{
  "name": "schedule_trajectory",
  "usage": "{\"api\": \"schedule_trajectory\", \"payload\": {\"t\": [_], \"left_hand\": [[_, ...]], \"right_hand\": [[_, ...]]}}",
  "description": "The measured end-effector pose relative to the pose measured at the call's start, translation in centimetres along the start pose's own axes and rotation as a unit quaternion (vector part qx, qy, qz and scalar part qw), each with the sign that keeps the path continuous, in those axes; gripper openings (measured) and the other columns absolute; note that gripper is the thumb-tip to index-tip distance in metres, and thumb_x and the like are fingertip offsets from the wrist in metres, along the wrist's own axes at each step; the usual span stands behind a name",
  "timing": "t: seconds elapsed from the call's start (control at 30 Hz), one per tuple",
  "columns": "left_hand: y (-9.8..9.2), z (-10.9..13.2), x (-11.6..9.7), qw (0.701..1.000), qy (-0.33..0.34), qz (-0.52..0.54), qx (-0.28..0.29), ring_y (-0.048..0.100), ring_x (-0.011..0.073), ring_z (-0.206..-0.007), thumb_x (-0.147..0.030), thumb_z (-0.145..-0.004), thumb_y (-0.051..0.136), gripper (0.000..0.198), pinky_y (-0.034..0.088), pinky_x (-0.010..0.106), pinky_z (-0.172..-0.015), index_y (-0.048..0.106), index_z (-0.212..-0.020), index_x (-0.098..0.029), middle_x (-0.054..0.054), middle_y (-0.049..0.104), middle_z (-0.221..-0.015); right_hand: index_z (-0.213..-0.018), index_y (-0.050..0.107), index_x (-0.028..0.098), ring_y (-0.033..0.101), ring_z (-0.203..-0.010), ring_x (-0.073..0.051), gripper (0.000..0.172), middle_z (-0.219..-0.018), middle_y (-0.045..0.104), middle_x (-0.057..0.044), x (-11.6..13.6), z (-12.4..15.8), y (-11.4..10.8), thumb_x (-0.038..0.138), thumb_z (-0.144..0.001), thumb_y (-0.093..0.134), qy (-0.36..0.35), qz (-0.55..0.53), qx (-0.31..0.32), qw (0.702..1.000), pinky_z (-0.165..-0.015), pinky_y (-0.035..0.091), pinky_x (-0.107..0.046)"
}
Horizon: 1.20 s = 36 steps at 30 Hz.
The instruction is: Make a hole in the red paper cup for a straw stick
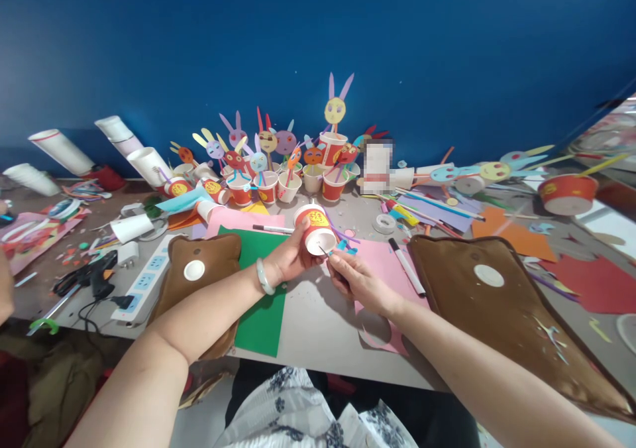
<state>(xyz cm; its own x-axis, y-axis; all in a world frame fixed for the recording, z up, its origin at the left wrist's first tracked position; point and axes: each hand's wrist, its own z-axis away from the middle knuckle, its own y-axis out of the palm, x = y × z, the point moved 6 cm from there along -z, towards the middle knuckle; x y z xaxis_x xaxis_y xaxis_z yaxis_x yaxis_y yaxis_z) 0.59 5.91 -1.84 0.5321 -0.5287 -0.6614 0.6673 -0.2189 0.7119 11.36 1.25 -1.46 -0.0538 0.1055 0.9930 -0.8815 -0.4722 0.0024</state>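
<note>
Clasping a flimsy-looking paper cup around its wall is your left hand. Your right hand pinches a thin stick at its base.

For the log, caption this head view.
Left hand holds a red paper cup, right hand works at its base, bunny cups behind.

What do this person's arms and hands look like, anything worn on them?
Both forearms are bare: no sleeves in view, no gloves. The left hand has a smooth, pale, rounded bangle at its wrist. The right hand and its wrist show nothing worn.
</note>
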Motion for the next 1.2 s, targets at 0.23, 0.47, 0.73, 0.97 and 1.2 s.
{"api": "schedule_trajectory", "payload": {"t": [0.23,0.47,0.73,0.97,1.2], "left_hand": [[-0.2,0.2,-0.3,1.0,0.009,-0.013,-0.001,0.064,0.0142,-0.069,-0.061,-0.075,0.071,0.054,0.05,0.023,-0.06,0.068,-0.098,-0.013,0.006,0.069,-0.082],[-0.9,-0.1,-0.2,0.999,0.021,-0.012,-0.028,0.064,0.0124,-0.066,-0.059,-0.079,0.069,0.052,0.051,0.022,-0.06,0.066,-0.1,-0.012,0.005,0.07,-0.08],[-0.6,0.1,1.1,0.997,-0.03,-0.071,-0.014,0.064,0.0143,-0.077,-0.056,-0.073,0.076,0.053,0.052,0.024,-0.067,0.065,-0.104,-0.014,0.007,0.07,-0.093],[0.3,0.6,0.6,0.984,0.022,-0.177,-0.005,0.064,0.0182,-0.082,-0.064,-0.071,0.074,0.071,0.056,0.034,-0.074,0.056,-0.117,-0.014,0.01,0.065,-0.101],[0.4,1.8,-2.4,0.798,0.29,-0.524,-0.062,0.031,0.0307,-0.143,-0.069,-0.088,0.045,0.073,0.025,0.053,-0.119,0.039,-0.143,-0.021,0.016,0.04,-0.145]], "right_hand": [[-0.073,0.046,0.022,0.036,-0.05,-0.011,0.044,-0.058,0.041,0.004,1.1,0.4,-0.8,0.059,-0.096,0.043,-0.102,0.163,-0.071,0.979,-0.048,0.029,-0.025],[-0.077,0.046,0.022,0.038,-0.05,-0.011,0.03,-0.057,0.043,0.005,1.6,0.7,-2.2,0.046,-0.095,0.047,-0.178,0.288,-0.184,0.923,-0.05,0.03,-0.026],[-0.09,0.049,0.023,0.05,-0.057,-0.012,0.028,-0.07,0.056,0.003,2.1,1.3,-3.6,0.039,-0.08,0.07,-0.248,0.243,-0.301,0.888,-0.054,0.041,-0.025],[-0.084,0.049,0.023,0.046,-0.054,-0.012,0.01,-0.063,0.054,0.004,1.9,1.3,-3.6,0.028,-0.084,0.059,-0.239,0.283,-0.312,0.875,-0.052,0.037,-0.024],[-0.075,0.044,0.023,0.039,-0.054,-0.011,0.012,-0.06,0.045,0.006,1.7,1.1,-4.1,0.022,-0.078,0.056,-0.216,0.276,-0.318,0.881,-0.052,0.032,-0.024]]}}
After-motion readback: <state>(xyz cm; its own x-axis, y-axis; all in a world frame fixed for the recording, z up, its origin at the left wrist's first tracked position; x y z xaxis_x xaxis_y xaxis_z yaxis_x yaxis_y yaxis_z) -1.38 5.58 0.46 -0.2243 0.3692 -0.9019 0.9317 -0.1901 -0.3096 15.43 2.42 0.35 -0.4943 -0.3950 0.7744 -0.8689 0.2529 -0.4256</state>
